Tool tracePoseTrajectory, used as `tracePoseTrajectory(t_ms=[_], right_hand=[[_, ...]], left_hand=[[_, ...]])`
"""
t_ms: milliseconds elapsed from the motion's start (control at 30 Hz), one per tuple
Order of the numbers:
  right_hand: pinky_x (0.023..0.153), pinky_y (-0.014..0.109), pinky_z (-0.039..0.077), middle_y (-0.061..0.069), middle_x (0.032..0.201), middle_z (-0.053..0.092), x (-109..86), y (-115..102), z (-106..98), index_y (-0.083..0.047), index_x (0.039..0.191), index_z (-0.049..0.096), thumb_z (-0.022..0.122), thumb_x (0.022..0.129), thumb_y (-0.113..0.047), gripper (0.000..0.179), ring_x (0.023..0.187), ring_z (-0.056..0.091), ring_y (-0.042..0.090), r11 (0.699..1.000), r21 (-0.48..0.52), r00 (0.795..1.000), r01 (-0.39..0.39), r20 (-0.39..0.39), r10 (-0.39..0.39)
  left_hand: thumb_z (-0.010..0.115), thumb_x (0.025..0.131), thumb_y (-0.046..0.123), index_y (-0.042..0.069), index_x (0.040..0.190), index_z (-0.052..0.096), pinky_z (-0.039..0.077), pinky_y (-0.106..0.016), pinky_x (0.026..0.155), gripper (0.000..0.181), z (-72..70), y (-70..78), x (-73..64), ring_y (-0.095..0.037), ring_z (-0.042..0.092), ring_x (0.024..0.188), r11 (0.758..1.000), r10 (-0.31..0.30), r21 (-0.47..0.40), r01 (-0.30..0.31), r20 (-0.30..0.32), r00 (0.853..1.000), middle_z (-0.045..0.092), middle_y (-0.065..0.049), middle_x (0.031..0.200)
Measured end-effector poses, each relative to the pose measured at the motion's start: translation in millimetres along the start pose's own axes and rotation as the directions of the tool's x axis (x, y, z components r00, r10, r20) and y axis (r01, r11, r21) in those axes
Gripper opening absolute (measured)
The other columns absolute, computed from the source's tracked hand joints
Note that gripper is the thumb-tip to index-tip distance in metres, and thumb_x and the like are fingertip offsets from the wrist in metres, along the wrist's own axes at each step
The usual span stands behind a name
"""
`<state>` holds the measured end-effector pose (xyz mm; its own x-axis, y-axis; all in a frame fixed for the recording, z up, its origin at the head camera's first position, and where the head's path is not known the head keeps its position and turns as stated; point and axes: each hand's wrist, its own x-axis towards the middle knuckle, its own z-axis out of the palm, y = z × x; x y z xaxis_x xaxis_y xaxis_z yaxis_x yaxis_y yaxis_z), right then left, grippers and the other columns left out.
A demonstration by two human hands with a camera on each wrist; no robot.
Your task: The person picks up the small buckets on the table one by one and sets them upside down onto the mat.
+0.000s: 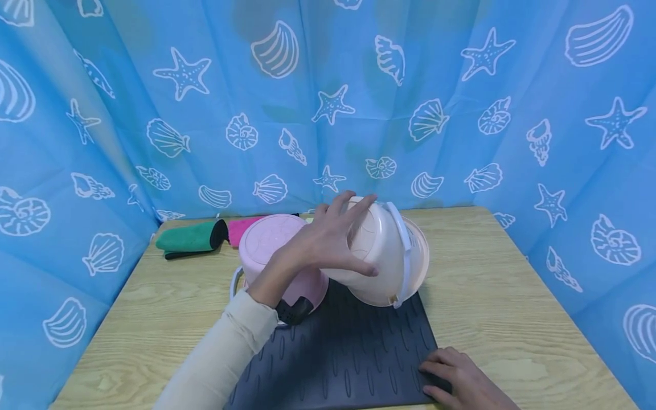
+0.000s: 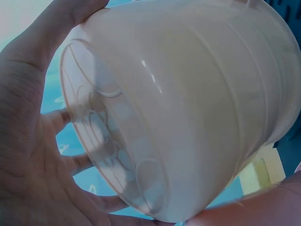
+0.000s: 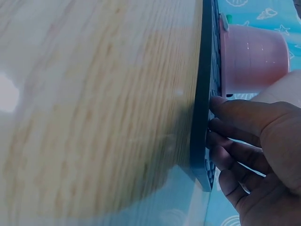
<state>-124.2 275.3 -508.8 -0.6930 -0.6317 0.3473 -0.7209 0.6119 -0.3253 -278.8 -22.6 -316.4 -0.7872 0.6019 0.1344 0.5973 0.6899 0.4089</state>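
A cream bucket [image 1: 384,256] tips on its side above the black ribbed mat [image 1: 353,347], base to the left, rim to the right. My left hand [image 1: 333,236] grips its base with thumb and fingers spread round it; the left wrist view shows the palm close to the bucket's base [image 2: 117,136]. Whether the rim touches the mat cannot be told. A pink bucket [image 1: 269,239] stands upside down beside it, partly behind my left forearm. At the mat's near right corner my right hand [image 1: 456,376] rests, its bent fingertips touching the mat's top [image 3: 211,176].
A rolled green cloth [image 1: 189,237] and a pink cloth [image 1: 241,228] lie at the table's back left. The wooden table [image 1: 492,296] extends right of the mat. A blue shell-patterned curtain [image 1: 328,85] hangs behind and on both sides.
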Motion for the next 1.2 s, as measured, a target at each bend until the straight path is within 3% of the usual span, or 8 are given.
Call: tracePoseTrajectory(t_ms=[367, 767, 900, 1200], right_hand=[[0.064, 0.028, 0.046, -0.008, 0.100, 0.060, 0.8, -1, 1, -0.012, 0.102, 0.075, 0.080, 0.087, -0.024, 0.020, 0.084, 0.052, 0.005, 1.000, 0.014, 1.000, -0.005, -0.002, 0.005], [0.065, 0.026, 0.047, -0.008, 0.100, 0.060, -4.0, -2, 2, -0.011, 0.101, 0.075, 0.079, 0.087, -0.025, 0.020, 0.084, 0.052, 0.005, 0.999, -0.008, 0.999, -0.034, -0.017, 0.034], [0.065, 0.026, 0.047, -0.009, 0.100, 0.060, -3.9, -3, 3, -0.011, 0.101, 0.076, 0.079, 0.087, -0.026, 0.020, 0.085, 0.052, 0.005, 0.998, -0.010, 0.998, -0.055, -0.012, 0.054], [0.063, 0.024, 0.045, -0.009, 0.100, 0.059, -5.1, -3, 6, -0.011, 0.101, 0.075, 0.081, 0.085, -0.023, 0.021, 0.084, 0.051, 0.005, 1.000, -0.004, 0.998, -0.023, -0.062, 0.022]], left_hand=[[0.076, 0.068, 0.070, 0.040, 0.160, 0.012, 0.049, -0.057, 0.087, 0.117, 10.3, -0.8, 20.0, -0.045, 0.030, 0.137, 0.994, -0.057, 0.102, 0.040, 0.161, 0.985, 0.011, -0.007, 0.164], [0.076, 0.069, 0.070, 0.039, 0.160, 0.015, 0.043, -0.058, 0.098, 0.114, 4.0, -0.3, 33.0, -0.045, 0.037, 0.134, 0.994, -0.061, 0.108, 0.037, 0.228, 0.972, 0.016, -0.009, 0.163], [0.075, 0.068, 0.072, 0.039, 0.161, 0.014, 0.039, -0.060, 0.102, 0.116, 5.8, 1.3, 36.7, -0.047, 0.033, 0.137, 0.990, -0.078, 0.133, 0.045, 0.256, 0.964, 0.016, -0.010, 0.163], [0.075, 0.069, 0.071, 0.040, 0.160, 0.014, 0.038, -0.061, 0.102, 0.114, 11.2, 2.1, 42.8, -0.049, 0.031, 0.139, 0.987, -0.108, 0.145, 0.071, 0.272, 0.956, 0.014, -0.008, 0.164]])
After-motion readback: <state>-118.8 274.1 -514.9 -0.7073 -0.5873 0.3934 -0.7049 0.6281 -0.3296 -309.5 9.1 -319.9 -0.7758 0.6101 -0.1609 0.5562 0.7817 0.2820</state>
